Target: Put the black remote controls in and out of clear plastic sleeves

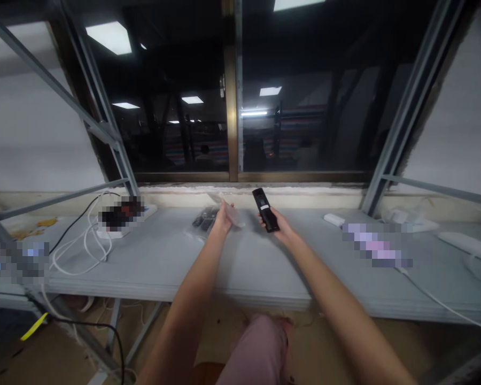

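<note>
At the far left of the grey tabletop [248, 267], yellowish items [40, 227] lie beyond a metal frame post. Next come looped white cables [84, 256] and a blurred-out object [122, 214], its content not readable, on a white base. Left of centre, a clear plastic container [202, 222] with dark contents in separate sections sits on the tabletop near the wall ledge; the contents are too blurred to identify. The left hand [224, 216] is just beside its right side, fingers closed on a thin translucent plastic piece [233, 213] that slants up over the container; whether the two are joined cannot be told. Right of that, the right hand [278, 223] grips the lower part of a black handheld device [265, 209], fingers wrapped narrowly around its sides. The device bears a small white label on its visible face, is held above the tabletop and leans with its top end to the left. Further right lie a small white block [334, 220], then a blurred-out purple-toned object [377, 245] with a white cable [436, 303] running from its near end toward the right edge. A long white strip [468, 245] lies at the far right.
</note>
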Motion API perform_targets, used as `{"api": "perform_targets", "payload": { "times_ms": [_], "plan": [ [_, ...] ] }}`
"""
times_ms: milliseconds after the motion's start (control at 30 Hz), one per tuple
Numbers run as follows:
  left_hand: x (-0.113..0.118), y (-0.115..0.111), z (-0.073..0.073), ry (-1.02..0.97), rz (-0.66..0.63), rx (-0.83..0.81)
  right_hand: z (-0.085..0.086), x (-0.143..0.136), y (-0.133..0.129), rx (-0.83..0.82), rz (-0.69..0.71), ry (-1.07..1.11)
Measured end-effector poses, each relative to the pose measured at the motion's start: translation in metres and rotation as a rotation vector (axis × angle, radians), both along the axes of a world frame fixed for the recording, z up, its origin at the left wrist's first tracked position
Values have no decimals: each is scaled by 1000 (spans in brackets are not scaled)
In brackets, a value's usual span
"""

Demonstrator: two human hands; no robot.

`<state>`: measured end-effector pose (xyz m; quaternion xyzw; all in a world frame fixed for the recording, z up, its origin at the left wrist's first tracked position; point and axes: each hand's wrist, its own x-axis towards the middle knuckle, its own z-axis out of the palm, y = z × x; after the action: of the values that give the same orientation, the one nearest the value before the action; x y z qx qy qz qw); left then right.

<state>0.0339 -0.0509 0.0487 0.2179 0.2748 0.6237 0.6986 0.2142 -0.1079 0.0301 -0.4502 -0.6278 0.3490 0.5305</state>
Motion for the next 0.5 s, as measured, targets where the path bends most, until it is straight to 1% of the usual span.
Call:
{"api": "perform_targets", "payload": {
  "times_ms": [33,67,100,133,167,200,233,267,300,367,500],
  "plan": [
    [-1,0,1,-11,1,3,3,-1,-3,0,-69,-3],
    [-2,-1,2,-24,1,10,6,-2,-8,31,-190,-91],
    [-4,-1,4,-41,7,23,9,-3,-13,100,-316,-223],
    [-5,-2,6,-63,20,41,12,-4,-19,202,-412,-361],
    [-8,-3,9,-89,40,62,15,-5,-24,320,-473,-498],
    [-10,-3,11,-121,63,88,17,-5,-29,424,-502,-617],
    [-13,-3,13,-153,86,113,19,-6,-33,497,-508,-704],
    [-17,-3,15,-183,106,135,21,-6,-36,529,-494,-757],
    [-21,-3,16,-206,122,152,22,-6,-36,526,-470,-773],
    [-29,-2,17,-239,148,170,23,-4,-34,459,-379,-728],
    [-42,1,16,-334,198,181,20,3,-24,309,-112,-581]
  ]
}}
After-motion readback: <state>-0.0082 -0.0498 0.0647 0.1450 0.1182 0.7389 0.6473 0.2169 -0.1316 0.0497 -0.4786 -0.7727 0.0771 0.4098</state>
